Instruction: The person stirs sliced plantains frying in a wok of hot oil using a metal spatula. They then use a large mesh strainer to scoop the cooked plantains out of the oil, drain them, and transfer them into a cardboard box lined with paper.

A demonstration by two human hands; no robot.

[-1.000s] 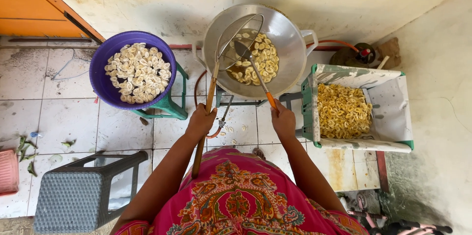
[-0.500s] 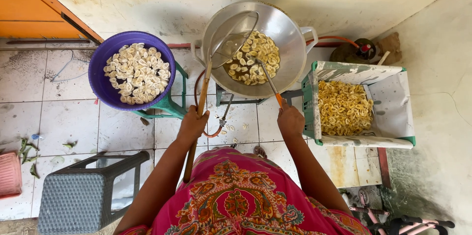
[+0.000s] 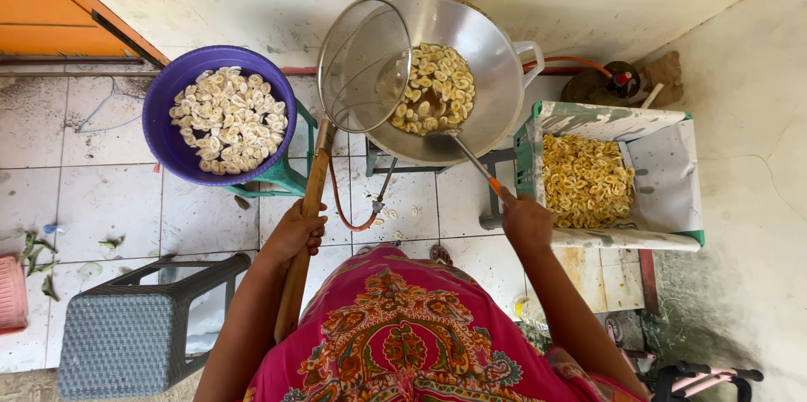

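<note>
My left hand [image 3: 296,232] grips the long wooden handle of a round wire skimmer [image 3: 363,66], whose mesh hangs empty over the left rim of a large metal wok [image 3: 496,57]. My right hand [image 3: 525,221] holds the orange-tipped handle of a metal spatula [image 3: 462,154] that reaches into the wok. Pale sliced chips [image 3: 433,87] float in oil inside the wok. A purple basin [image 3: 160,124] of raw white slices sits to the left on a green stool. A paper-lined green crate [image 3: 672,166] of fried yellow chips stands to the right.
A grey plastic stool [image 3: 126,326] stands at lower left on the tiled floor. An orange hose [image 3: 340,200] runs under the wok stand. A gas cylinder top [image 3: 618,82] sits by the wall at right. Scraps litter the tiles at far left.
The skimmer has lifted out of the wok and swung left, now empty over the rim. My right hand has pushed the spatula further into the chips.
</note>
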